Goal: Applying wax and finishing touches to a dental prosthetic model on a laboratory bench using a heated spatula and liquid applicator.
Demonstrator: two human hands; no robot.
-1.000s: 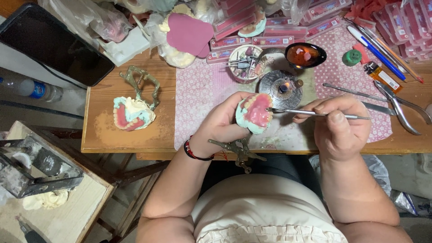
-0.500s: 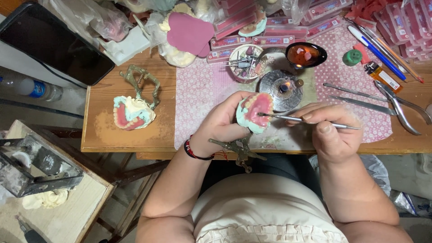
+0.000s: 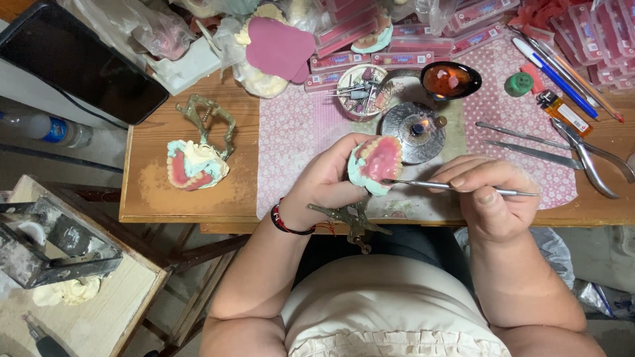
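— Holding a pink-and-teal denture model (image 3: 376, 164) over the surface's (image 3: 192, 198) near edge, the left hand (image 3: 327, 182) curls round it; the right hand (image 3: 486, 195) pinches a thin metal tool (image 3: 456, 188), tip at the wax.

— Advice?

— Probably short, braced strokes. A lit burner (image 3: 415, 127) sits just behind, pliers (image 3: 589, 158) toward the right edge; open room lies left, before a second model (image 3: 195, 165).
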